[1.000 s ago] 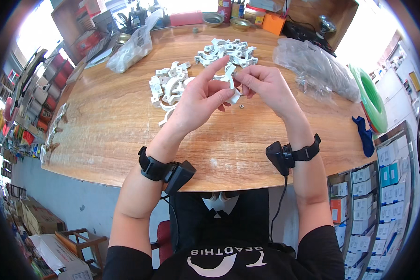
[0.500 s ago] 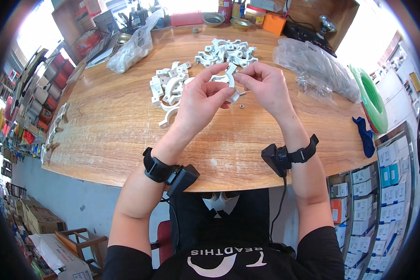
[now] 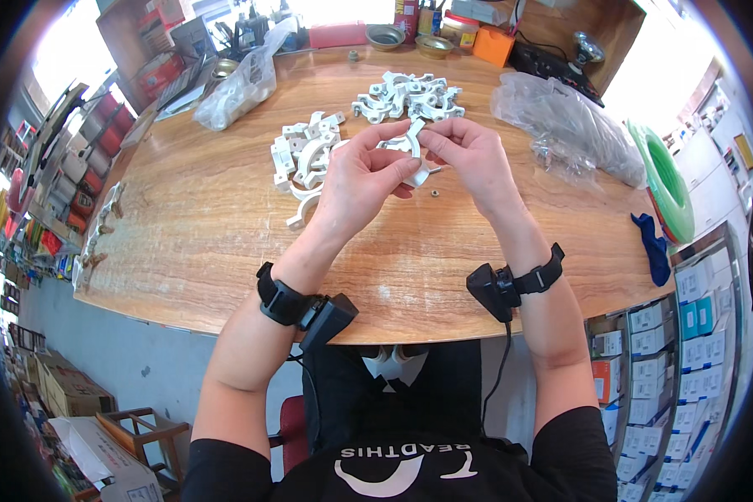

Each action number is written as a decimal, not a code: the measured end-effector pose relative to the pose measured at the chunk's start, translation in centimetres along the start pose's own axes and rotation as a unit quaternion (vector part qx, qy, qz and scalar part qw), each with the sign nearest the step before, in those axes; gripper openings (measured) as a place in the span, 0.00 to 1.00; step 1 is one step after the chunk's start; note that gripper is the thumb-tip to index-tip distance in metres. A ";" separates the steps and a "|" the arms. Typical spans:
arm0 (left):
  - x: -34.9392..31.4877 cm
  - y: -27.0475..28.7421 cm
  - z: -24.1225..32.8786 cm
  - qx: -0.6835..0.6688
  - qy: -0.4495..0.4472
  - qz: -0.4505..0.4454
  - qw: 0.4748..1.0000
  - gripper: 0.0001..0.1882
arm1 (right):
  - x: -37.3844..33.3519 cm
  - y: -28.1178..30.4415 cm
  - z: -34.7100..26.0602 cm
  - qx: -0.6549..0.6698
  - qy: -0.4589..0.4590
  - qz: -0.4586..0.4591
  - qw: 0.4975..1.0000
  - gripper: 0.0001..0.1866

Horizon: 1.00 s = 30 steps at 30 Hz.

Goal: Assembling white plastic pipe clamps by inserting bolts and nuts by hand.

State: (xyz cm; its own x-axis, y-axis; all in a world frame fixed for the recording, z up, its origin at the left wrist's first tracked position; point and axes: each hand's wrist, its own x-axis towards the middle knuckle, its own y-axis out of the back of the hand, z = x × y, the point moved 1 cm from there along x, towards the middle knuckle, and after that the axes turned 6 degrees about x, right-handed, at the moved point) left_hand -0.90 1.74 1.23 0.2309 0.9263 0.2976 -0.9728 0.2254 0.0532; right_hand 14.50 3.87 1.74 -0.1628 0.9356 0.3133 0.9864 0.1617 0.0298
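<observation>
A white pipe clamp [image 3: 415, 140] is held up over the wooden table, gripped between the thumb and fingers of my left hand [image 3: 356, 180]. Thumb and forefinger of my right hand [image 3: 474, 159] are pinched together at the clamp's upper right edge; whatever small part they hold is hidden. A thin bolt seems to stick out from the clamp's lower end toward the right. Below the hands, a small nut [image 3: 435, 193] lies on the table. Loose white clamp halves [image 3: 301, 159] lie in a heap beside my left hand. Beyond both hands sits a pile of clamps with metal fittings [image 3: 408, 96].
Clear plastic bags lie at the back left [image 3: 241, 88] and right [image 3: 552, 117] of the wooden table [image 3: 393, 268]. Metal bowls [image 3: 385, 36] and an orange box [image 3: 494, 44] stand along the back. A green coil [image 3: 663, 176] and a dark blue cloth [image 3: 651, 247] are at the right edge.
Both hands keep nearly the same place around the pipe clamp. My right hand's fingers have shifted slightly at its edge, and the view has moved a little.
</observation>
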 end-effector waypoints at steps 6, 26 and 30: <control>0.0 0.3 -0.1 0.008 0.016 -0.014 1.000 0.22 | 0.0 -0.5 -0.6 0.078 -0.045 0.036 0.995 0.13; 0.3 0.5 -0.7 0.015 0.024 -0.006 1.000 0.22 | 0.3 -0.6 0.8 0.012 -0.012 -0.015 1.000 0.12; 0.6 -0.1 -0.4 -0.010 0.010 0.006 1.000 0.21 | 0.3 -0.4 0.5 0.047 0.010 0.032 0.998 0.14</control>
State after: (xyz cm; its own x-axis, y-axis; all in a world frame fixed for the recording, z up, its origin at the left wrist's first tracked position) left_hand -0.64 2.35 1.01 0.2199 0.9349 0.2787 -0.9750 0.2203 0.0302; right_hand 14.07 4.28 1.39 -0.0976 0.9388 0.3305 0.9881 0.1310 -0.0803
